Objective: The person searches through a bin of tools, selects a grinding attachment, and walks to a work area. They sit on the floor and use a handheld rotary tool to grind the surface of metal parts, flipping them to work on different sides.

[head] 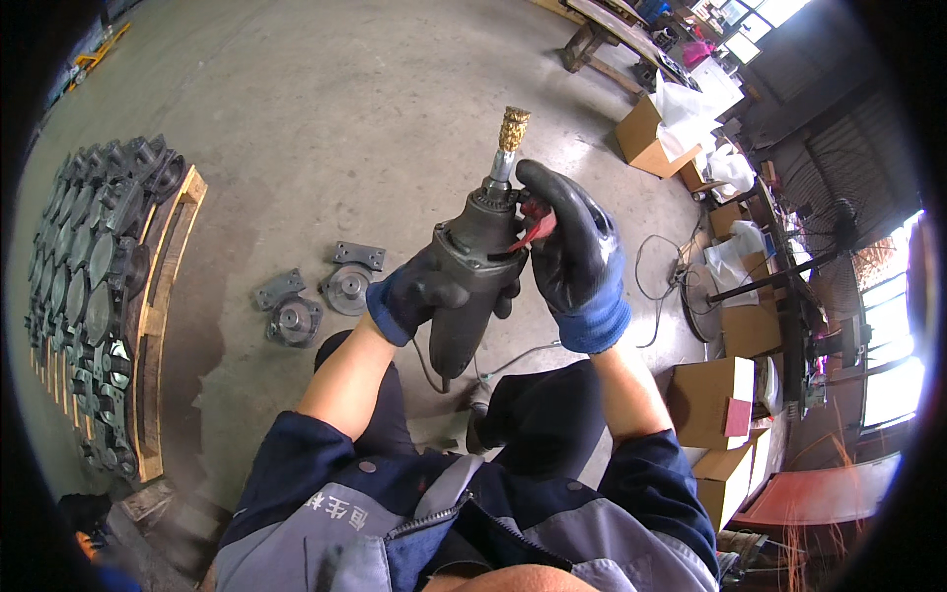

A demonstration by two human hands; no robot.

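Note:
My left hand (pixel 429 288), in a black-coated glove with a blue cuff, grips the body of a black electric die grinder (pixel 473 288). The tool points away from me, with a brass-coloured cylindrical bit (pixel 513 129) on a steel shank at its front. My right hand (pixel 577 244), gloved alike, is beside the tool's collar, its fingers curled around a red strip (pixel 538 228), perhaps a cloth or tape, that reaches the housing. A cord hangs from the tool's rear. On the floor beyond my left forearm stand two dark metal castings (pixel 294 320) (pixel 348 288) with flanged plates.
At the left, a wooden pallet (pixel 159 318) bears stacked metal castings (pixel 89 259). Cardboard boxes (pixel 710 399), a pedestal fan (pixel 777 277) and a loose cable (pixel 647 296) are at the right. A workbench (pixel 621 33) stands at the top right.

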